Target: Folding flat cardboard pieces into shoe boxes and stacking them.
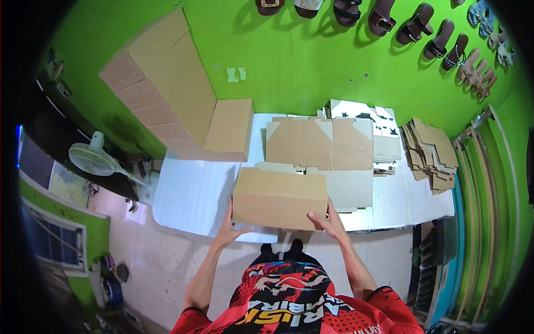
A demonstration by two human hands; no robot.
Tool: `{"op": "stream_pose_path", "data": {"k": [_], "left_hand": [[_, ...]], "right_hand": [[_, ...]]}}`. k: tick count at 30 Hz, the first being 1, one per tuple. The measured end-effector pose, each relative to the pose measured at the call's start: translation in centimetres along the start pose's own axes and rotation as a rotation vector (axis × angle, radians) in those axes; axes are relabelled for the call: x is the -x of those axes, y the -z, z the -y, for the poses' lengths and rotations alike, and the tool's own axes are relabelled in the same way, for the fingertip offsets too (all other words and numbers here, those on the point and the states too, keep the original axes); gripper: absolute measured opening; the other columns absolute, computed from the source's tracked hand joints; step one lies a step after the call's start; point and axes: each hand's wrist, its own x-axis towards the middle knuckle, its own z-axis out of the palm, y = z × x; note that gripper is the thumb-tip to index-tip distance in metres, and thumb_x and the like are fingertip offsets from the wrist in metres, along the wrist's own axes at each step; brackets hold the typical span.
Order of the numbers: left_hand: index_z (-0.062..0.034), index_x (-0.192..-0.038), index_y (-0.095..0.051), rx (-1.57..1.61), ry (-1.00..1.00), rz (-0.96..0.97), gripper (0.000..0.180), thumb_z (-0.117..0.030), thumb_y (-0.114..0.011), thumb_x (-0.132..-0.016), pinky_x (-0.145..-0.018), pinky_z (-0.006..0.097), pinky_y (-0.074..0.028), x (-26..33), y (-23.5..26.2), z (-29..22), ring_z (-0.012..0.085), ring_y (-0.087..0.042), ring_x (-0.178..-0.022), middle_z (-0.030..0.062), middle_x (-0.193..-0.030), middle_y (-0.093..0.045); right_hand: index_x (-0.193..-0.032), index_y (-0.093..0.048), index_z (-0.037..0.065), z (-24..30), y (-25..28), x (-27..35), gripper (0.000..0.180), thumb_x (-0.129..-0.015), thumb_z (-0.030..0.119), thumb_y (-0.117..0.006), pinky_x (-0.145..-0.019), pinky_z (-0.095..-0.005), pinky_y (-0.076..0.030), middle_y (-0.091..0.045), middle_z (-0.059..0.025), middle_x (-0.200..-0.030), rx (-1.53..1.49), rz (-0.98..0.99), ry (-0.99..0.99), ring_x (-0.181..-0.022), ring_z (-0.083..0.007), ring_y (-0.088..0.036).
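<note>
A closed brown cardboard box is held level between my two hands over the table's front edge. Along its left end lie the fingers of my left hand, the thumb stretched out below the lower edge. My right hand grips the opposite end, its thumb pressed on the front face and its fingers partly hidden. Just beyond the box, a flat, creased cardboard blank rests on a pile, with a greyish-white blank showing nearer me.
Boxes are stacked tall at back left, beside a lower box. White table runs below. Folded cardboard leans at right; white printed sheets lie behind. A fan stands left. Sandals line the green wall.
</note>
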Motion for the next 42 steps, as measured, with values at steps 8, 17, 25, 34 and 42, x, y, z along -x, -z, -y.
{"op": "stream_pose_path", "data": {"k": [8, 17, 25, 34, 42], "left_hand": [[-0.0206, -0.168, -0.019, 0.035, 0.501, -0.244, 0.11, -0.093, -0.038, -0.087, -0.113, 0.08, -0.02, -0.1, 1.2, 0.1, 0.0404, -0.012, -0.16, 0.0107, -0.174, -0.018], [-0.0131, -0.164, -0.029, 0.413, 0.738, -0.232, 0.102, -0.086, -0.041, -0.093, -0.112, 0.075, -0.031, 1.9, 2.7, 4.4, 0.0394, -0.035, -0.152, 0.0132, -0.166, -0.038], [-0.0148, -0.167, -0.026, 0.43, 0.149, -0.283, 0.079, -0.067, -0.032, -0.108, -0.124, 0.056, -0.026, 0.7, 1.6, 4.7, 0.0255, -0.034, -0.153, 0.0086, -0.167, -0.037], [-0.0129, -0.169, -0.023, 0.074, 0.362, -0.417, 0.107, -0.08, -0.053, -0.091, -0.126, 0.059, -0.015, -1.4, 4.8, 1.4, 0.0332, -0.021, -0.16, 0.0146, -0.174, -0.023], [-0.0138, -0.167, -0.024, -0.827, 0.342, -0.381, 0.112, -0.052, -0.081, -0.079, -0.12, 0.05, -0.039, -10.5, 2.8, -6.8, 0.0436, -0.04, -0.15, 0.0283, -0.164, -0.036]], "right_hand": [[-0.168, -0.023, 0.015, -2.6, 1.5, 0.4, 0.105, -0.094, 0.088, -0.034, -0.113, -0.0485, -0.04, -0.04, -0.0106, -0.164, -0.307, 0.235, -0.305, -0.146, -0.0273, -0.039], [-0.164, -0.037, 0.013, -6.4, -2.2, 5.0, 0.09, -0.101, 0.077, -0.038, -0.122, -0.0489, -0.031, -0.046, -0.0123, -0.161, -0.511, 0.027, -0.488, -0.145, -0.028, -0.044], [-0.158, -0.043, 0.0, -4.2, -1.6, 0.7, 0.081, -0.107, 0.063, -0.041, -0.126, -0.0413, -0.025, -0.039, -0.0174, -0.165, -0.228, -0.031, 0.164, -0.154, -0.0296, -0.034], [-0.15, -0.056, 0.002, -7.9, 1.2, -2.5, 0.077, -0.103, 0.063, -0.048, -0.119, -0.0431, -0.035, -0.053, -0.0142, -0.157, -0.037, -0.325, -0.248, -0.146, -0.0302, -0.045], [-0.162, -0.021, -0.004, 9.2, -8.6, -11.5, 0.128, -0.079, 0.082, -0.067, -0.102, -0.0523, -0.052, -0.062, -0.0284, -0.139, 0.937, -0.09, -0.115, -0.118, -0.0409, -0.069]]}}
